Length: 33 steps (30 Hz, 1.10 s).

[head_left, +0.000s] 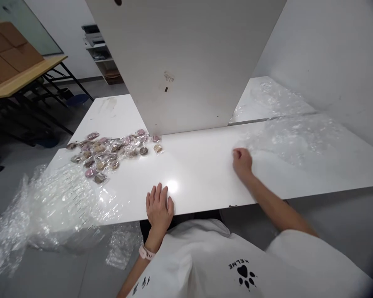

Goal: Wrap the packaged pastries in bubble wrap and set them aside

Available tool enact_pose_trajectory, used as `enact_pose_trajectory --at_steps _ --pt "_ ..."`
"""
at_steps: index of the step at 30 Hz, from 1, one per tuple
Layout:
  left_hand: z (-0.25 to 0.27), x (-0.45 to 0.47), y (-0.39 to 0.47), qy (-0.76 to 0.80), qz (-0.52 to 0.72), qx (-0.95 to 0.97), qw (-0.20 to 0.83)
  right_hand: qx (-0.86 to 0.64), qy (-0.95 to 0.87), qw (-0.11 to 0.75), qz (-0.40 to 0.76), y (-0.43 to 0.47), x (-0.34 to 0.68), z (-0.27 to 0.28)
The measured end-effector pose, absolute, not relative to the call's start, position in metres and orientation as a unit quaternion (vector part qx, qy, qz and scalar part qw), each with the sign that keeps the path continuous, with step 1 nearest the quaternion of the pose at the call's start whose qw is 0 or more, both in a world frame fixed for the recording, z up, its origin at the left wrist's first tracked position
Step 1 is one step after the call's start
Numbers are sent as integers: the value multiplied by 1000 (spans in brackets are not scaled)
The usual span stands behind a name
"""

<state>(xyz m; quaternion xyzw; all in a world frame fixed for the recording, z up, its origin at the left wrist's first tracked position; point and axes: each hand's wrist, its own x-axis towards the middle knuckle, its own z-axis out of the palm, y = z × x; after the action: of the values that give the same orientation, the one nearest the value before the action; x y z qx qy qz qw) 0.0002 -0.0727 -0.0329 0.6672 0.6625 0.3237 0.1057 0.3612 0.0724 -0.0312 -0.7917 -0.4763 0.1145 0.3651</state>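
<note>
My left hand (pixel 159 206) lies flat near the front edge of the white table (pixel 192 165), palm down, with its fingers stretched out and nothing in it. Closed into a loose fist, my right hand (pixel 242 162) is over the table's right half, at the near left side of the spread clear plastic wrapping (pixel 294 138). Whether anything is inside its curled fingers is hidden. Beyond my left hand is a scattered group of small round pieces (pixel 104 155), pink, brown and tan, each in a clear wrapper.
Clear plastic bags (pixel 62 203) pile up at the left front corner and hang over the edge. A grey upright panel (pixel 189 62) stands across the table's back. Cardboard boxes (pixel 14 51) sit on a wooden table (pixel 27 78) at far left, and a shelf (pixel 102 56) stands behind.
</note>
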Motion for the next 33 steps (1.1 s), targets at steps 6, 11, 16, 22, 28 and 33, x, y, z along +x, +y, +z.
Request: enact_pose_trajectory --at_steps 6,11,16,22,28,33 --pt "6 14 -46 612 397 545 414 -464 -709 370 381 -61 205 -14" --pt "4 10 -33 597 415 501 470 -532 -733 398 144 -74 218 -7" --pt "2 -17 -48 608 512 370 481 -646 -720 249 47 -42 303 -30" --pt "16 -44 -65 546 464 246 653 -663 -694 278 33 -30 352 -39" --pt "33 -51 -81 629 415 337 564 -762 -574 282 106 -40 368 -31" --pt "38 -5 -55 586 405 411 569 -686 -646 307 132 -37 336 -28"
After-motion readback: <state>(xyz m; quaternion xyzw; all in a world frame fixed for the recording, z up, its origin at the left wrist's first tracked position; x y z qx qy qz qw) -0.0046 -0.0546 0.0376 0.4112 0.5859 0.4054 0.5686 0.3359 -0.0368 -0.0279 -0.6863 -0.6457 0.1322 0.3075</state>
